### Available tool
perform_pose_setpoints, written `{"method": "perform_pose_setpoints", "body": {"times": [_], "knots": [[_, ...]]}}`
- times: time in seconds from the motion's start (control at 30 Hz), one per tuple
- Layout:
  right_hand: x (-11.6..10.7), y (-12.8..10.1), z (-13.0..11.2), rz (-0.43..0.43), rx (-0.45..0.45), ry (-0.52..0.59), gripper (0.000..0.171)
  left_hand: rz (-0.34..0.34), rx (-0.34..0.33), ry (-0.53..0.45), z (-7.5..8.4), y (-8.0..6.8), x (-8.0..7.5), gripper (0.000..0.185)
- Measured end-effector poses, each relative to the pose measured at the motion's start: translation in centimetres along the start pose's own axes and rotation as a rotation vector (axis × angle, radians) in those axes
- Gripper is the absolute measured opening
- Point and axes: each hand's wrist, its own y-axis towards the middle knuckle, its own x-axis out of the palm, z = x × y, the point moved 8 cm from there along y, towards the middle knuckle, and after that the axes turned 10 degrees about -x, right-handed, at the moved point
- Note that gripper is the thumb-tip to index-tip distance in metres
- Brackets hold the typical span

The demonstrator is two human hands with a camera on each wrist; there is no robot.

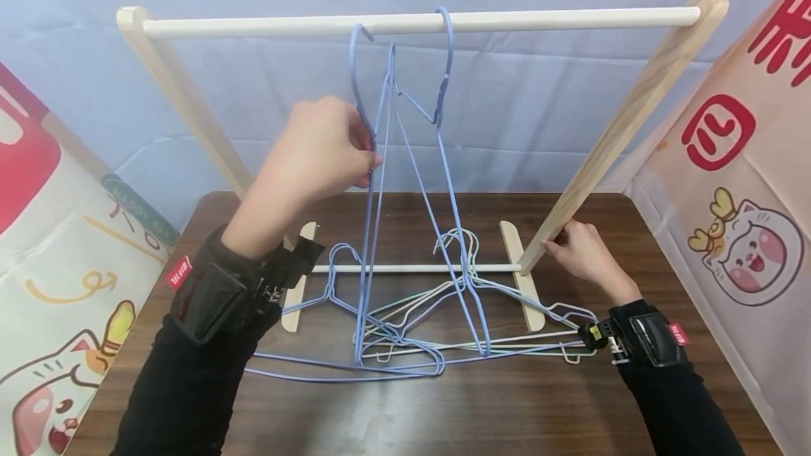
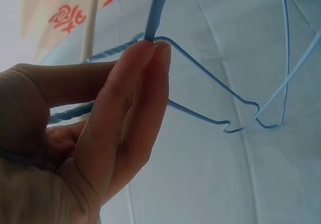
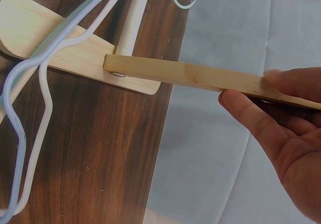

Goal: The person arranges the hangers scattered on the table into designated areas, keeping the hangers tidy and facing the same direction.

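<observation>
My left hand (image 1: 323,146) pinches a blue wire hanger (image 1: 367,252) below its hook, with the fingertips also on it in the left wrist view. That hook overlaps the white rail (image 1: 253,27), and its tip shows in front of the rail. Just to the right, a second blue hanger (image 1: 447,160) hangs with its hook over the rail, turned nearly edge-on. My right hand (image 1: 586,255) grips the right wooden upright (image 1: 608,139) low down, thumb and fingers on either side of it, as the right wrist view (image 3: 296,138) shows.
Several blue, white and green hangers (image 1: 405,371) lie overlapping on the brown table (image 1: 507,414), around the rack's lower bar (image 1: 412,268). The rack's feet (image 1: 529,301) stand on the table. A pale cloth (image 1: 538,104) hangs behind, with printed panels (image 1: 747,160) at both sides.
</observation>
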Motion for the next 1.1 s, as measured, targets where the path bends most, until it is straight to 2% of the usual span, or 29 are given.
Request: {"method": "perform_pose_setpoints", "body": {"times": [0.4,1.1], "knots": [[-0.1,0.0,-0.1,0.0,0.005,-0.001,0.019,0.041,0.076,0.03,1.4,-0.3,-0.2,0.013],[-0.2,0.0,0.0,0.012,-0.001,-0.02,0.018,-0.02,-0.029,0.033,2.6,1.0,0.1,0.014]]}}
